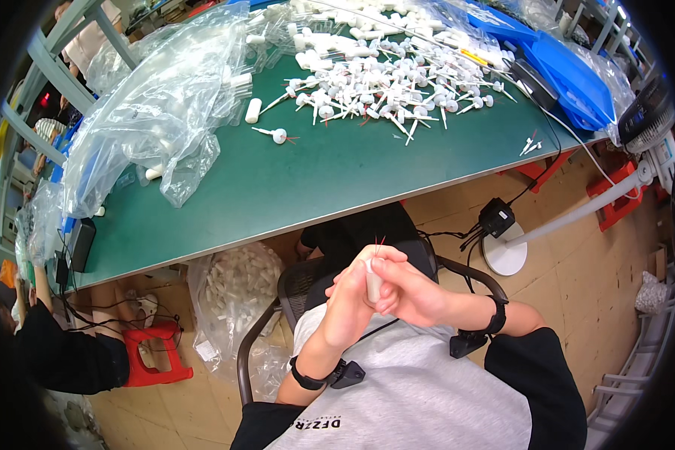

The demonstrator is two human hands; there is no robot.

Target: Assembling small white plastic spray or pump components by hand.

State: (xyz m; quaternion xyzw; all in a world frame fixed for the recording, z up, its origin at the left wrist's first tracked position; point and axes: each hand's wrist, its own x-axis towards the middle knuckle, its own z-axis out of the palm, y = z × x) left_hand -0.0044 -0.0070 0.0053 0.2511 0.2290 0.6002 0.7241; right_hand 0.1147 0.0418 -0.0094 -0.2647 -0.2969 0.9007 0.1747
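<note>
Gripping a white cylinder topped by red wires, the left hand and right hand meet near the green worktable.

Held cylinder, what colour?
The cylinder is white; head view shows it best.

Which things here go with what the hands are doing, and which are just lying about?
Seem to belong:
- left hand and right hand, both around a white cylinder
- pile of white wired parts on the green table

Probably just around:
- fan
- black box with cables
</note>
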